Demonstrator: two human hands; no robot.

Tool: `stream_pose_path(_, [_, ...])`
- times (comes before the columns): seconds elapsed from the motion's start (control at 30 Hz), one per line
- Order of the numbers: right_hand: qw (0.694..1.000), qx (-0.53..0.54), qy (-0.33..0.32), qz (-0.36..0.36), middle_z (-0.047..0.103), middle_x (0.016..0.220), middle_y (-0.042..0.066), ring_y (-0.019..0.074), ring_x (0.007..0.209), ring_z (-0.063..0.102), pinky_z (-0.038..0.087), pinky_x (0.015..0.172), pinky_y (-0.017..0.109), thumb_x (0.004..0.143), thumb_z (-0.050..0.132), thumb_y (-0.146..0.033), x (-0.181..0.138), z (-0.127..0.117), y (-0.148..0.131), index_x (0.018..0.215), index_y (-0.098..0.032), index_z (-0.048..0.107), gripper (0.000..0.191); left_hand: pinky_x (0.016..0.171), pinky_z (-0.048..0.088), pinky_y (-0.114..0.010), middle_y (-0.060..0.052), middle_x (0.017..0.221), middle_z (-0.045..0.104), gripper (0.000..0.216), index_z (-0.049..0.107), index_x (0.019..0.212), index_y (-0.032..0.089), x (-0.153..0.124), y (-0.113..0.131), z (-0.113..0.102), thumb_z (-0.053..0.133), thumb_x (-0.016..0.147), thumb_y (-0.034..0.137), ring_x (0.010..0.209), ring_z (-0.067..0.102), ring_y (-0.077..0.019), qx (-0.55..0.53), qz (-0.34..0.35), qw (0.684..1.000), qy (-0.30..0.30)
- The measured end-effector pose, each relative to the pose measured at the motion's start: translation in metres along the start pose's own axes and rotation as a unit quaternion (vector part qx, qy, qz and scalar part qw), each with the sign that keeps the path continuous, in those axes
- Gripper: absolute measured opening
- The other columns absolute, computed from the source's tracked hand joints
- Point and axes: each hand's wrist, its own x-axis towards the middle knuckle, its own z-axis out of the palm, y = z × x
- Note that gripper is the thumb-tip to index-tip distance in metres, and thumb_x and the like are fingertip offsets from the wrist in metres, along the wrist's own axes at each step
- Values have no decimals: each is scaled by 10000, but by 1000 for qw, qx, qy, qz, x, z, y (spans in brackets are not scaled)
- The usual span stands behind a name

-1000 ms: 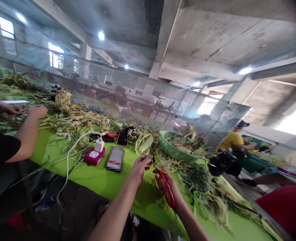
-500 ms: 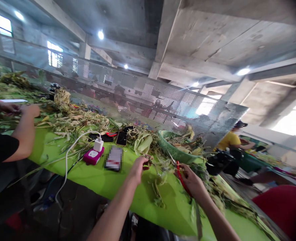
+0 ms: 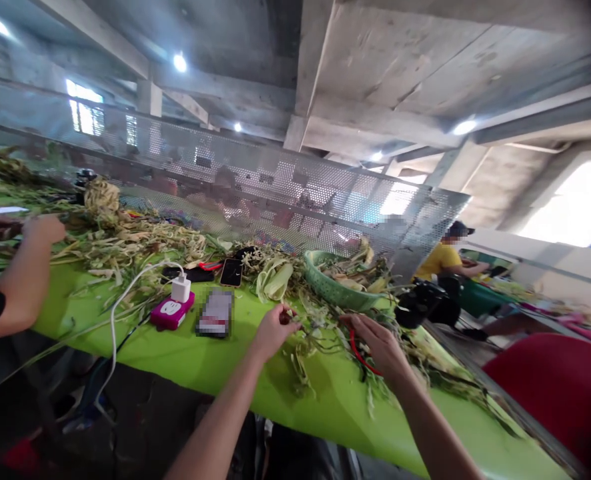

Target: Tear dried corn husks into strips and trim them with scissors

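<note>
The left hand point(image 3: 275, 333) is raised just above the green table point(image 3: 335, 413), thumb and fingertips pinching a small piece of plant point(image 3: 290, 313). The right hand point(image 3: 375, 343) lies palm down, fingers straight and pressed together, over the red-handled scissors point(image 3: 356, 354). The scissors are at table level, near the front of the basket point(image 3: 333, 291); their blades are hidden, and whether the fingers grip the handle cannot be told. A clump of dried leaves point(image 3: 300, 373) lies on the table between the two hands. Beyond the left hand is a pale husk point(image 3: 274, 280). The pink power block point(image 3: 172, 313) bears a white charger point(image 3: 180, 289). At far left, a co-worker's hand point(image 3: 45, 230) is among loose leaves.
</note>
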Motion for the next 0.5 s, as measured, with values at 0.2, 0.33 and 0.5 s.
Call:
stream_pose_path(0.2, [996,12,-48,-74,683,939,58,242,911,600,440,830,337,814,576,-432,-8,51,-32,854,-208,704,261,670,408,-275,-10,740,618,330,603,857,175,-1,2,1,702,669,428,708,563,-174,50,9,998,-27])
stream_pose_path(0.33, [997,23,-19,-66,658,782,38,210,767,593,442,711,306,783,597,-371,-9,76,-26,753,-204,675,187,679,389,-248,13,707,591,310,634,817,164,0,0,1,702,677,432,693,526,-143,19,14,1000,-19])
stream_pose_path(0.5, [994,76,3,-74,612,723,30,202,729,562,420,659,290,769,609,-358,-11,88,-24,678,-191,611,191,655,377,-227,23,651,557,308,627,744,139,7,-11,1,768,612,379,642,500,-111,-88,-35,996,6])
